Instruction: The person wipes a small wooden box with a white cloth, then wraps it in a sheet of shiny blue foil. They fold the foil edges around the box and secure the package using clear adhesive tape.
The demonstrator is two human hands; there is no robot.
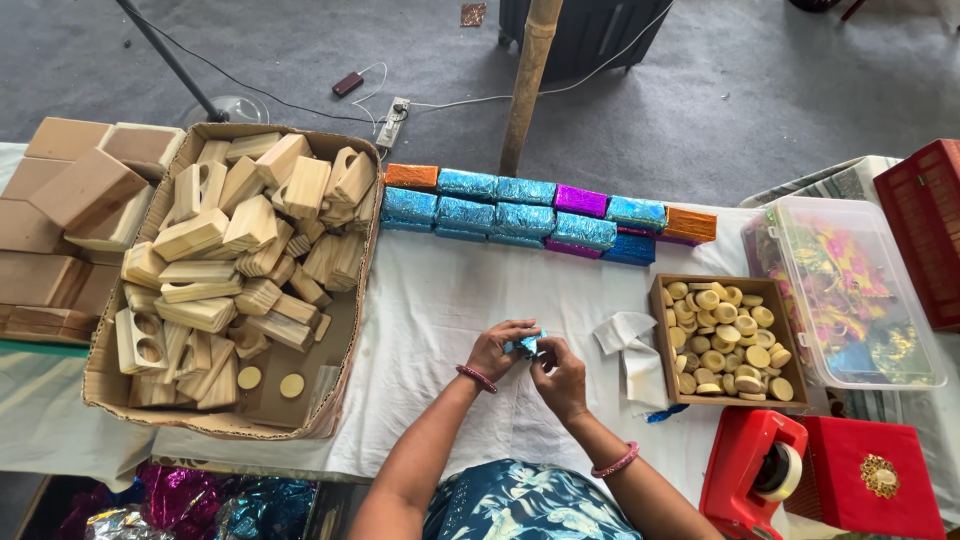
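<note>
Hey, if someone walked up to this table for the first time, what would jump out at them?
Probably the row of shiny foil-wrapped blocks, blue, purple and orange, along the table's far edge. Next, the big cardboard box on the left, heaped with pale wooden pieces. In the middle, the left hand and right hand pinch a small blue foil piece between them, with a tray of wooden discs to the right.

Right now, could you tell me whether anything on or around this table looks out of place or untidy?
Mostly tidy. The odd bits: a scrap of coppery foil lies alone on the grey floor beyond the table, and crumpled foil sheets are heaped under the table's near edge. Both hands, left hand and right hand, pinch a small blue foil piece.
</note>
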